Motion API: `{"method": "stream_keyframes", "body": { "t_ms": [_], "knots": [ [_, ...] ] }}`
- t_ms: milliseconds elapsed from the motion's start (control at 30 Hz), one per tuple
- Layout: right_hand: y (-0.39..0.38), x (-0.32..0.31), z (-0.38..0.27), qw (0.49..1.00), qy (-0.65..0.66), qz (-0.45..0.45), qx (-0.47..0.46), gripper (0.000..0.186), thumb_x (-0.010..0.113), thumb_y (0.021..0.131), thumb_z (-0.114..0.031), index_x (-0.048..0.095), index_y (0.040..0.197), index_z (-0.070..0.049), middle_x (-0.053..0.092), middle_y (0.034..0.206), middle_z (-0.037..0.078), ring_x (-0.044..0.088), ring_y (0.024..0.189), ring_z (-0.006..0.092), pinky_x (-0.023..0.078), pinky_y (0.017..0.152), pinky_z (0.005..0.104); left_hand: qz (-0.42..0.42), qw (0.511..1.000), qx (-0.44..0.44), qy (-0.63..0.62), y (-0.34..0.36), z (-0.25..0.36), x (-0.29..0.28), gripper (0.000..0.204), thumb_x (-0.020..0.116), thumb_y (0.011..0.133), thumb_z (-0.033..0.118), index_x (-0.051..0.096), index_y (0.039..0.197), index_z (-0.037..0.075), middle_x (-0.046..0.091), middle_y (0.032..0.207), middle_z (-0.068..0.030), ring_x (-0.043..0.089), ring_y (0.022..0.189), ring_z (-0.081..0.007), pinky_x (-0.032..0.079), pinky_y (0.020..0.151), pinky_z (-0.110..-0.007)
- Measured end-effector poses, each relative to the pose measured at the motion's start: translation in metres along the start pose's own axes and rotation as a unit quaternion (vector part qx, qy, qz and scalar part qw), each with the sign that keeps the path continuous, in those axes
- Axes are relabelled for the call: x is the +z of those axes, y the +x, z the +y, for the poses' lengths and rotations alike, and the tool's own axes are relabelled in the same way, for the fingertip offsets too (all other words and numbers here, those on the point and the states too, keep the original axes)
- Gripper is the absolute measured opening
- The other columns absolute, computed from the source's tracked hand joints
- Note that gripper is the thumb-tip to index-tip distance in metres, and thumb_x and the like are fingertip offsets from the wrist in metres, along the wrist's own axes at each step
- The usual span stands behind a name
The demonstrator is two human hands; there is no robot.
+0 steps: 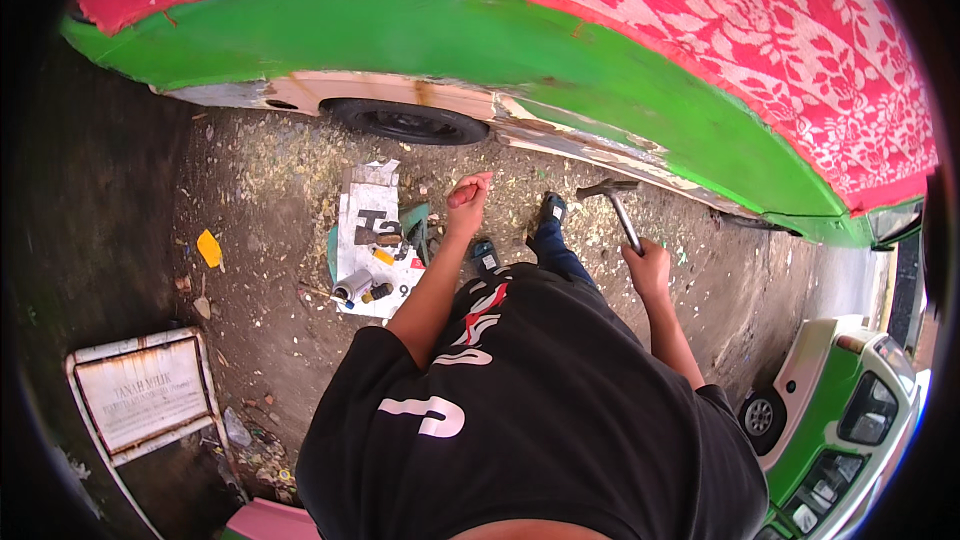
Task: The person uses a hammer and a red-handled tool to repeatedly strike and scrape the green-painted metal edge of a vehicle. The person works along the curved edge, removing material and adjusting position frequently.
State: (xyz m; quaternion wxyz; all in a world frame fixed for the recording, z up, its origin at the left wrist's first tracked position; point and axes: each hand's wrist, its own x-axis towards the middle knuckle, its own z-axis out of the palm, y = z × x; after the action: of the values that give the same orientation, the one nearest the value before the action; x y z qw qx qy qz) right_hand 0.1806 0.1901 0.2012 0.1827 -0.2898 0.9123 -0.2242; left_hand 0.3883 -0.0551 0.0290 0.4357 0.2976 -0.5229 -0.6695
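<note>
My right hand (648,266) is closed round the lower end of a hammer's (627,223) handle. The hammer points up and away from me, its metal head close to the lower edge of the green vehicle body (400,35). My left hand (468,198) is raised in front of me with the fingers curled in. Nothing shows in it, and it touches nothing. Below and left of it, a white printed sheet (357,210) lies on the ground. On the sheet are a silver can (352,285), a small dark-capped bottle (378,292) and a yellow piece (383,256).
Red floral cloth (740,10) covers the vehicle's top. Its black tyre (405,122) is near the ground. A rusty-framed sign (140,395) stands at lower left, and a green and white van (840,420) at lower right. A yellow scrap (209,248) lies on the dirt.
</note>
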Motion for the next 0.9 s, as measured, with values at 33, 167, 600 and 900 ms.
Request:
{"method": "stream_keyframes", "body": {
  "t_ms": [33,167,600,900],
  "knots": [
    [-0.003,-0.001,-0.001,0.999,0.017,-0.005,0.030,0.038,0.071,0.078,-0.032,0.062,0.066,0.003,0.054,0.053,0.015,0.054,0.050,0.0220,0.043,0.053,0.0392,0.004,1.000,0.001,0.003,-0.001,0.000,-0.001,0.010,0.054,0.087,-0.009,0.053,0.086,0.001,0.063,0.113,-0.0170,0.060,0.104,-0.0202,0.047,0.095,-0.032],
    [-0.009,-0.006,0.012,0.993,0.070,0.012,0.094,0.038,0.072,0.076,-0.033,0.063,0.063,0.002,0.053,0.049,0.009,0.051,0.048,0.0165,0.042,0.052,0.0377,-0.010,1.000,-0.012,-0.025,-0.006,-0.001,0.004,0.010,0.054,0.088,-0.009,0.053,0.086,0.001,0.063,0.113,-0.0171,0.060,0.105,-0.0205,0.047,0.096,-0.032],
    [-0.027,-0.031,0.032,0.950,0.285,-0.033,0.120,0.037,0.061,0.085,-0.010,0.061,0.121,-0.004,0.062,0.063,0.001,0.048,0.052,0.0057,0.035,0.052,0.0213,-0.022,0.999,-0.031,-0.011,-0.003,-0.002,0.021,0.009,0.057,0.088,-0.006,0.053,0.087,0.002,0.063,0.114,-0.0169,0.059,0.109,-0.0221,0.045,0.098,-0.032],
    [-0.008,-0.042,0.081,0.966,0.224,-0.067,0.108,0.032,0.056,0.077,-0.006,0.070,0.106,-0.007,0.059,0.059,0.000,0.046,0.052,0.0059,0.036,0.048,0.0260,-0.010,0.999,-0.016,0.047,-0.014,0.020,0.050,0.011,0.058,0.087,-0.007,0.053,0.083,0.002,0.065,0.111,-0.0148,0.060,0.105,-0.0182,0.046,0.095,-0.030]
  ]
}}
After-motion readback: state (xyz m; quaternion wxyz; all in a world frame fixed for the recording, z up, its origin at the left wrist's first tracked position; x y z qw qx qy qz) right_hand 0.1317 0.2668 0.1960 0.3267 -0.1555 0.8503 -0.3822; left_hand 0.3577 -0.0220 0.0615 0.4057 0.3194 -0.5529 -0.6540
